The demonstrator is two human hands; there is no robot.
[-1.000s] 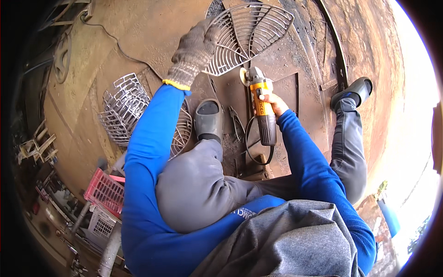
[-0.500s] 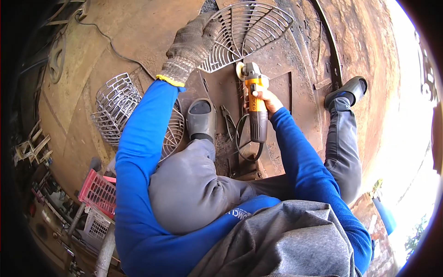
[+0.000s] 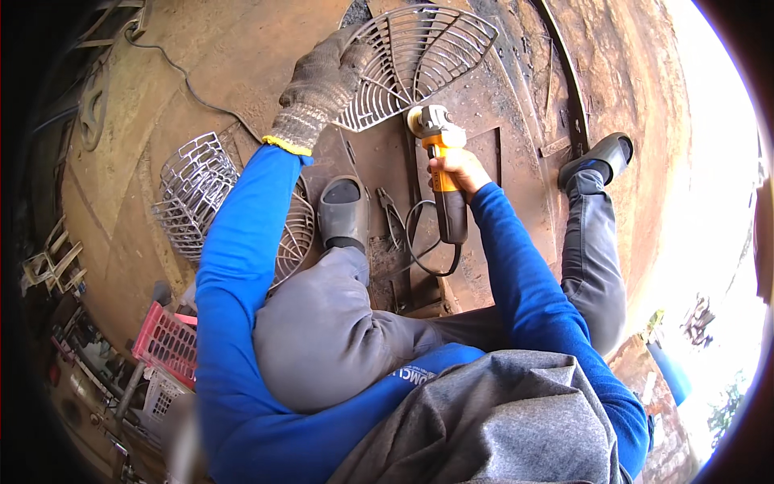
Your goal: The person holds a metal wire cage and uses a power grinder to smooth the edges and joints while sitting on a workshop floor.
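My left hand (image 3: 322,81), in a grey knit glove with a yellow cuff, is closed on the left edge of a fan-shaped metal grille (image 3: 431,50) with curved bars. In my bare right hand (image 3: 461,171) is a yellow and dark grey angle grinder (image 3: 450,206), gripped round its body with the head pointing away from me. The grinder's pale round disc (image 3: 415,121) is right at the grille's near pointed corner; I cannot tell whether they touch. The glove hides part of the grille's left side.
Stacked wire grilles (image 3: 193,194) lie left of my left leg, another curved grille (image 3: 297,238) beside them. Pliers-like tongs (image 3: 391,214) and the grinder's looped cord (image 3: 415,256) are between my feet. A pink basket (image 3: 168,343) stands at lower left; a long dark strip (image 3: 568,73) lies at far right.
The grille has shifted slightly left with my left hand. The grinder has tilted a little, its head moving slightly farther from me. The whole view has also shifted slightly.
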